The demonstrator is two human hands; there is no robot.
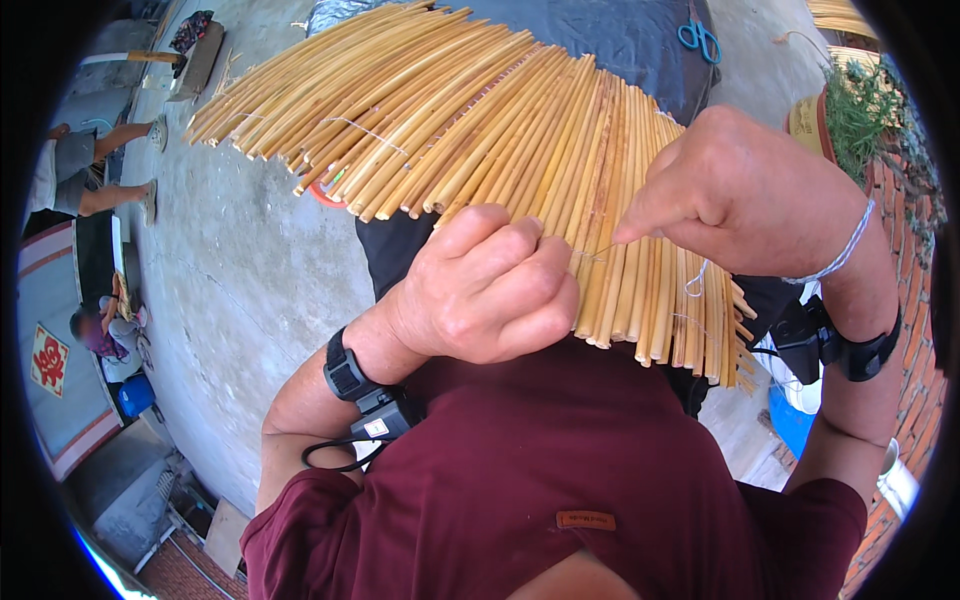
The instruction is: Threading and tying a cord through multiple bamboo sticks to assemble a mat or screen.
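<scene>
A fan-shaped row of pale yellow stalks (570,185) lies across my lap, joined by lines of stitched thread (375,138). My left hand (490,285) is closed over the near ends of the stalks in the middle, its fingertips hidden underneath. To its right, my right hand (725,195) pinches what looks like a thin needle (600,251) low over the stalks. Its fingers hide most of that piece. A loop of white thread (695,283) hangs below the right hand, and a white cord (845,250) circles that wrist.
Blue-handled scissors (699,42) rest on dark cloth (640,40) beyond the stalks. A potted plant (860,110) stands at the right by a brick surface (905,400). At the left are another person's legs (120,170), a second person (110,335) and a long-handled tool (135,58).
</scene>
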